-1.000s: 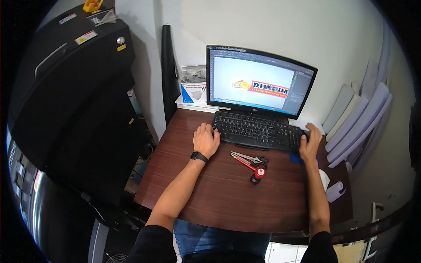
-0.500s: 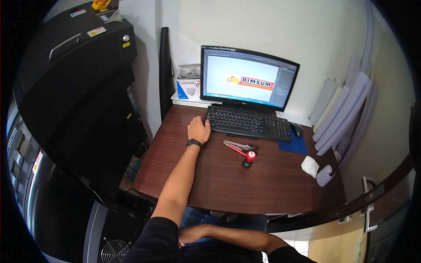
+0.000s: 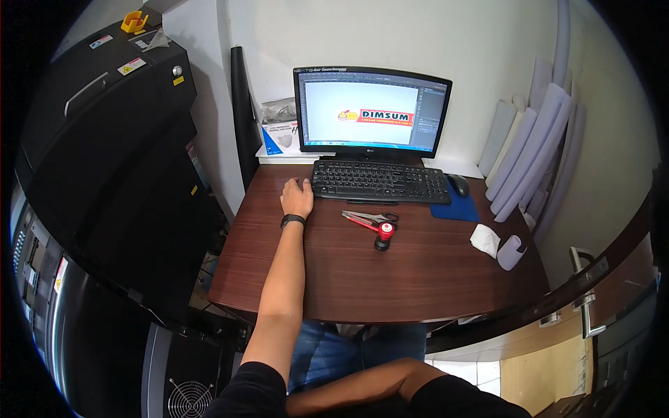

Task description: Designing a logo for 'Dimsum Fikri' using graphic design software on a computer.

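Note:
My left hand [image 3: 297,199] lies palm down on the brown desk, at the left end of the black keyboard [image 3: 380,182]. Its fingers are extended and slightly apart, the thumb side at or touching the keyboard's edge; it grips nothing. A black watch [image 3: 293,221] is on that wrist. My right forearm [image 3: 362,390] crosses low in front of my body toward the left, and the hand itself is hidden behind my left sleeve. Beyond the keyboard, a lit monitor [image 3: 373,104] displays a red and yellow logo in an editing program.
Scissors [image 3: 388,217], a slim red tool [image 3: 359,221] and a red-topped black object [image 3: 382,237] lie mid-desk. A mouse [image 3: 458,184] sits by a blue pad [image 3: 460,210]. Crumpled white paper [image 3: 485,240] and a curled sheet [image 3: 511,253] are at right. Rolls [image 3: 533,153] lean beyond; a black machine [image 3: 104,174] stands left.
The view has shifted slightly, moving the desk left and up in the picture. My left hand stays beside the keyboard. My right hand, partly visible before, has slipped out of sight behind the left sleeve.

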{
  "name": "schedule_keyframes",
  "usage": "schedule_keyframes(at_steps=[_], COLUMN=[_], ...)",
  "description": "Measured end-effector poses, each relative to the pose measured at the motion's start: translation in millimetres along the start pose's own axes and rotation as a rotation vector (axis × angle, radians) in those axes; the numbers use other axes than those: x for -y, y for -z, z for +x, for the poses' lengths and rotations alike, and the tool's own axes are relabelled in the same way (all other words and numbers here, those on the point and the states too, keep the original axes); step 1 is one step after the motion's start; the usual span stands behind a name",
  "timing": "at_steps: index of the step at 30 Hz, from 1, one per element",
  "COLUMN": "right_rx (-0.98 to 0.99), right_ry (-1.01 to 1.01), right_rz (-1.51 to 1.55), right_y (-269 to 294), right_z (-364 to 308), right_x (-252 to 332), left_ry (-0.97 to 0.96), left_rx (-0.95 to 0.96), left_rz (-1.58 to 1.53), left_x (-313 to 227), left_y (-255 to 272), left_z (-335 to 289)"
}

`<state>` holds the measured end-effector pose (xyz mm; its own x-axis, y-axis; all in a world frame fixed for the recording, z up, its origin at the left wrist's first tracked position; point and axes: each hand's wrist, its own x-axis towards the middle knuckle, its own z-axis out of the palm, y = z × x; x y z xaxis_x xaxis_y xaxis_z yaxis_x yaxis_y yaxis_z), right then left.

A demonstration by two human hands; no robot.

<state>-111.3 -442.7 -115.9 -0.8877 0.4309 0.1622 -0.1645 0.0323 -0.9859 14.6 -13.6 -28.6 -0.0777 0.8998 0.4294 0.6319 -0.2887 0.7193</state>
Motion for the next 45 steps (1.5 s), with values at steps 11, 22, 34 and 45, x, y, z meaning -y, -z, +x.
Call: schedule_keyframes(at_steps=[11, 22, 34, 45], right_rx=[0.139, -0.289, -1.655, -1.599], right_ry=[0.118, 0.104, -0.482, -0.721], right_rz=[-0.021, -0.042, -1.712, -1.6], right_y=[2, 172, 451, 462], right_z=[12, -151, -348, -339], right_x=[53, 222, 195, 187], left_ry=[-0.061, -0.388, -0.418, -0.406], left_rx=[0.034, 0.012, 0.062, 0.045], left_rz=[0.125, 0.261, 0.349, 0.265], left_x=[5, -6, -8, -12], left_y=[12, 21, 12, 18], left_z=[-1, -22, -26, -20])
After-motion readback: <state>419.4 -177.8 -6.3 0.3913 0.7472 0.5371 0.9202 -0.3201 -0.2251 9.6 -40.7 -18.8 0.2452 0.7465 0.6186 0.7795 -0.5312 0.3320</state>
